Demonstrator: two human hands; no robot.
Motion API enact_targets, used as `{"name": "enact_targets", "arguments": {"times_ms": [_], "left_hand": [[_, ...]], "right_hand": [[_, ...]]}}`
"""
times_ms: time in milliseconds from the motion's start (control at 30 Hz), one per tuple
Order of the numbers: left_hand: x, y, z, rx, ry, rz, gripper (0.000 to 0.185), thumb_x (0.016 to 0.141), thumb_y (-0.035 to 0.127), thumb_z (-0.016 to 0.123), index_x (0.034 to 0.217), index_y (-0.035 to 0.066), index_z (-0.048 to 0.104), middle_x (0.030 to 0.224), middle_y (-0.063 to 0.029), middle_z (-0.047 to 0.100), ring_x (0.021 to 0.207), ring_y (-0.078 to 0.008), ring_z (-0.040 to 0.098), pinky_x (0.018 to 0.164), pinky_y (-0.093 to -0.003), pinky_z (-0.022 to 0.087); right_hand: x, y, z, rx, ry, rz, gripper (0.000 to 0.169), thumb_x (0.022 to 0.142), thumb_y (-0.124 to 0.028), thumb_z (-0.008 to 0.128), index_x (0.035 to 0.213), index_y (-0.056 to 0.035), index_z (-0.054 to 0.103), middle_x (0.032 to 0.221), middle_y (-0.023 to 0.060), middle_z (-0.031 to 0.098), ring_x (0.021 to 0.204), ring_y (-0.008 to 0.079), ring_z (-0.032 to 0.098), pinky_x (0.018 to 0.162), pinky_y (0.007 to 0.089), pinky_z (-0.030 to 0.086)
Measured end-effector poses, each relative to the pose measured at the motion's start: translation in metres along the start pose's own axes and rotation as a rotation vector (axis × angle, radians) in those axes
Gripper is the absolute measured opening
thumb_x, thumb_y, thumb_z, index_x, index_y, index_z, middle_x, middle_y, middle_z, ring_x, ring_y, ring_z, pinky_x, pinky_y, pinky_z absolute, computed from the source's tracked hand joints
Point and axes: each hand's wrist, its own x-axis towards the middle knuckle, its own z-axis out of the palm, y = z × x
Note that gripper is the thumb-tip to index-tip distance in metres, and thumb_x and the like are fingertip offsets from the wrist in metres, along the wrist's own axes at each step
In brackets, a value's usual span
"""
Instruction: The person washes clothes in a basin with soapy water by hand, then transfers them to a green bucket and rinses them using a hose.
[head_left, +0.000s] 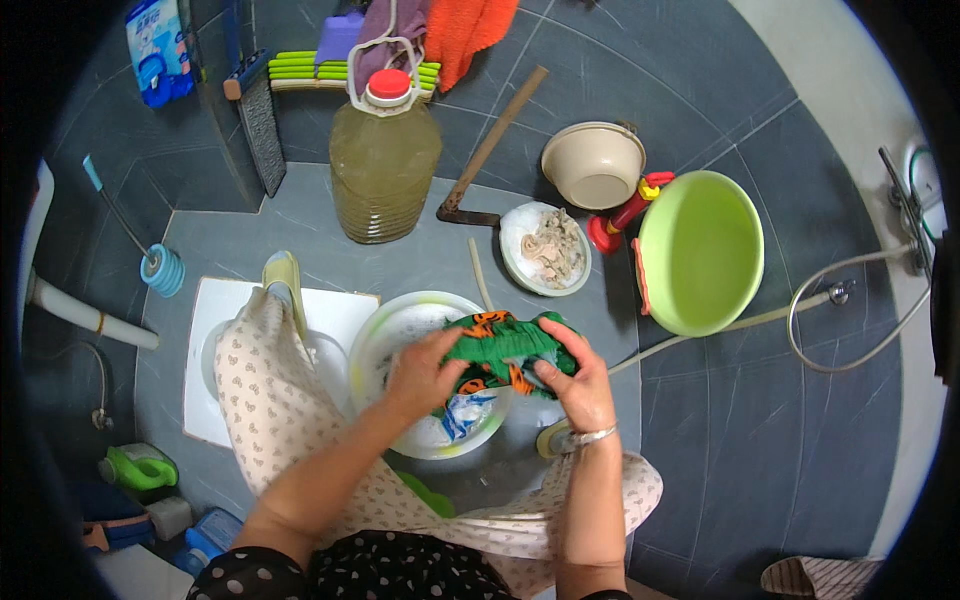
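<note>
A green garment with an orange and black print (506, 345) is stretched between my two hands above a round basin (364, 409). My left hand (426, 373) grips its left end, and my right hand (576, 373) grips its right end, with a bracelet at the wrist. Foamy water lies in the basin, along with blue and white cloth (469, 414) below the garment. The basin stands on the tiled floor between my legs; part of its inside is hidden by the garment and my left hand.
A squat toilet (202, 405) adjoins the basin on the left. Beyond stand a large jug of yellowish liquid (384, 169), a hoe (495, 142) and a bowl of wet pale material (555, 251). At right are a red plunger (624, 217), a green tub (701, 255) and a hose (667, 343).
</note>
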Motion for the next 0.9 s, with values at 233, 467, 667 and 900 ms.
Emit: {"name": "enact_targets", "arguments": {"times_ms": [233,467,667,900], "left_hand": [[0.061,0.029,-0.058,-0.064,-0.031,-0.155,0.021,0.075,0.000,0.057,0.095,0.001,0.059,0.081,-0.0084,0.060,0.073,-0.0168,0.056,0.068,-0.0219,0.042],[0.095,0.043,-0.073,0.118,0.341,0.265,0.009,0.074,0.005,0.059,0.082,-0.001,0.057,0.093,-0.0136,0.053,0.081,-0.0263,0.053,0.072,-0.0293,0.042],[0.086,-0.037,-0.020,0.081,-0.016,-0.259,0.013,0.082,0.012,0.053,0.086,-0.001,0.055,0.081,-0.0113,0.056,0.064,-0.0178,0.054,0.064,-0.0284,0.043],[-0.003,-0.196,0.060,0.651,-0.568,-0.359,0.044,0.080,0.023,0.057,0.122,0.022,0.047,0.126,-0.0153,0.040,0.109,-0.0339,0.043,0.085,-0.0391,0.042]], "right_hand": [[0.014,0.007,-0.031,-0.408,0.176,-0.100,0.040,0.064,0.011,0.048,0.098,-0.0068,0.062,0.098,0.0140,0.055,0.092,0.0270,0.052,0.080,0.0321,0.043],[0.048,-0.043,-0.019,0.028,0.311,-0.181,0.017,0.080,-0.002,0.039,0.089,-0.0027,0.053,0.076,0.0015,0.054,0.065,0.0061,0.045,0.059,0.0196,0.037],[0.092,0.079,0.035,0.214,0.272,0.139,0.027,0.080,0.000,0.039,0.101,-0.0065,0.054,0.065,0.0007,0.052,0.056,0.0081,0.047,0.049,0.0210,0.038],[0.045,0.235,0.151,-0.877,-0.168,0.014,0.044,0.077,-0.021,0.057,0.120,-0.0230,0.047,0.118,0.0092,0.048,0.106,0.0315,0.045,0.086,0.0434,0.038]]}}
